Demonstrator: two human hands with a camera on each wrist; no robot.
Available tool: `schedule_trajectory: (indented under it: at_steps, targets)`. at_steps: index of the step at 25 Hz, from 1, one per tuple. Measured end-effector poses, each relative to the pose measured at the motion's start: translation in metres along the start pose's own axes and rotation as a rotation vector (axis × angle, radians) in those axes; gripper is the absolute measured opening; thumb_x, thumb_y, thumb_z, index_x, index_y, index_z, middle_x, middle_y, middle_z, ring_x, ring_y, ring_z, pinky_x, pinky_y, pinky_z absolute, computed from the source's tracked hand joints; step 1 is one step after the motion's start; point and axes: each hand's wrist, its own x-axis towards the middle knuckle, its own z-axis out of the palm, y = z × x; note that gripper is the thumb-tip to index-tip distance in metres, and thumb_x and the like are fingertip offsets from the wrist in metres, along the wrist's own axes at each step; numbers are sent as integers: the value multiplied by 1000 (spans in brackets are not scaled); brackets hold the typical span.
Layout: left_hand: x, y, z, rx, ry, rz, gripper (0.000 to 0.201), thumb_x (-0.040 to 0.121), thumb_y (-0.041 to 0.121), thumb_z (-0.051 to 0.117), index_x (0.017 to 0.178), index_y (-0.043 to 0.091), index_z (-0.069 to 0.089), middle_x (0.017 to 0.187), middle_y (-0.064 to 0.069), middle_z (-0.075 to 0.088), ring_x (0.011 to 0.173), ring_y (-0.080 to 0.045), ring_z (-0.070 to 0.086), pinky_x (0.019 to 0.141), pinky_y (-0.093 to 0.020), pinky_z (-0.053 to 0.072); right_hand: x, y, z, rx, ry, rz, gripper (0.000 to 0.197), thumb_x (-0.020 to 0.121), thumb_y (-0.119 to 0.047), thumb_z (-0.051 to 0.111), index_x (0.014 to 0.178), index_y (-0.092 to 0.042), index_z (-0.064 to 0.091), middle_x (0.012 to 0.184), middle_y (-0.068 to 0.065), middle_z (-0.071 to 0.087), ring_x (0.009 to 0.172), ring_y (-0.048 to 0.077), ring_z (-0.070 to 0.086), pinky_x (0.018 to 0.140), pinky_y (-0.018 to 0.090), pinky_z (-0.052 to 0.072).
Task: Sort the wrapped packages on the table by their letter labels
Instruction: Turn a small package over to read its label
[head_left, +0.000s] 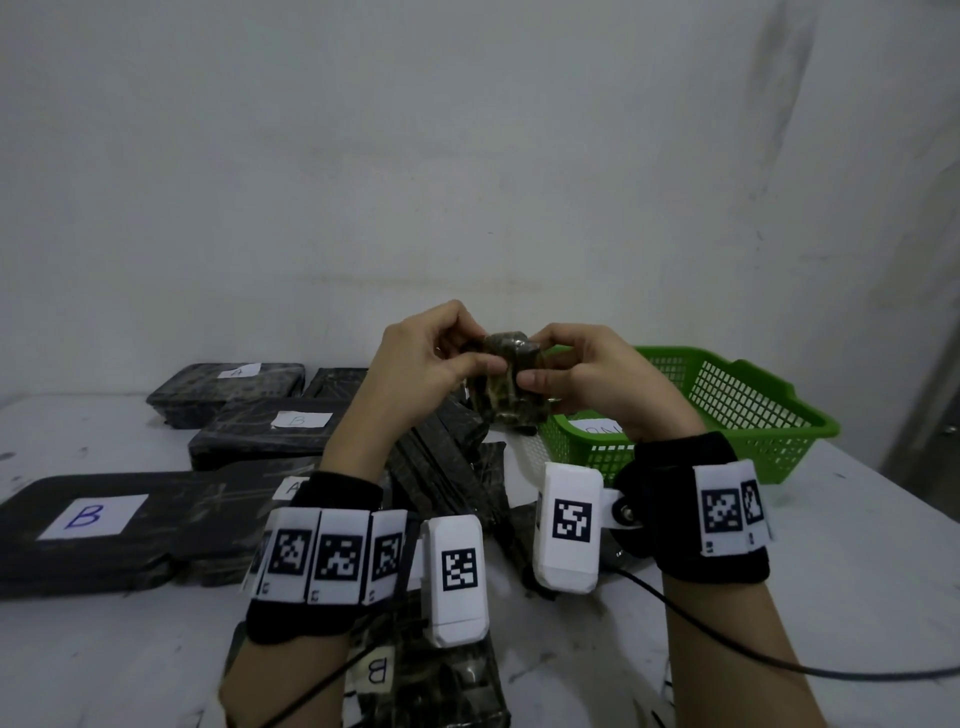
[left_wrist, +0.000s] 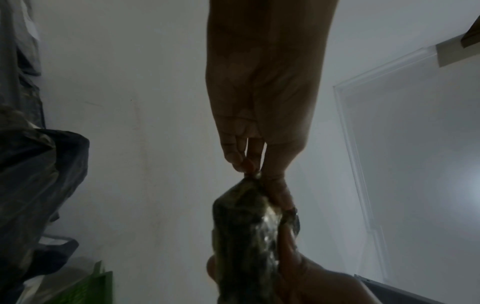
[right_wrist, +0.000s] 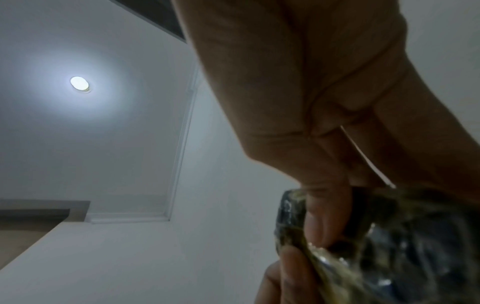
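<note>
Nearest the camera, a dark wrapped package with a B label lies at the table edge below the left wrist; both wrists wear black bands carrying white marker blocks, and a black cable trails off to the right. Above the table, the left hand and the right hand hold one small wrapped package between them, upright and clear of the surface; the left fingers curl round its top and left side, the right thumb and fingers pinch its right side; its label cannot be seen. In the left wrist view the left fingertips pinch a twisted end of the shiny wrap. Left of the arms lie flat dark packages: a large one marked B, one marked A partly hidden by the left wrist, further back another marked B, and farthest one marked A; a loose heap of dark packages lies under the hands. To the right stands a green plastic basket; inside it lies something with a white label, its writing unreadable.
</note>
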Motion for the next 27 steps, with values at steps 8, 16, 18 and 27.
schedule_trajectory:
  at_steps: [8,16,18,27]
  targets:
    - [-3,6,0,-102,-65,-74,21,70,25,76,82,22,60,89,-15,68,83,-30,66,82,-49,54,0,-2,2,166,-17,-2,26,86,-1,60,109,-12,53,91,11,65,73,17,67,64,26,59]
    - [-1,2,-2,-128,-79,-107,18,76,11,71,74,18,54,77,-4,61,78,-25,61,79,-43,53,0,-3,5,172,2,-30,19,82,-2,63,93,-16,57,73,9,63,53,9,61,54,26,58]
    - [1,2,-1,-194,-58,-143,15,78,15,68,79,16,54,85,-6,62,81,-26,62,81,-44,54,3,-2,6,170,24,-43,30,83,-6,64,111,-13,55,81,11,63,61,13,61,59,27,58]
    - [0,8,8,-203,-82,-161,59,66,67,51,95,15,52,88,1,61,75,-6,64,64,-22,54,5,2,8,-102,-67,-40,60,72,-33,73,122,-11,49,103,3,65,89,13,66,76,25,55]
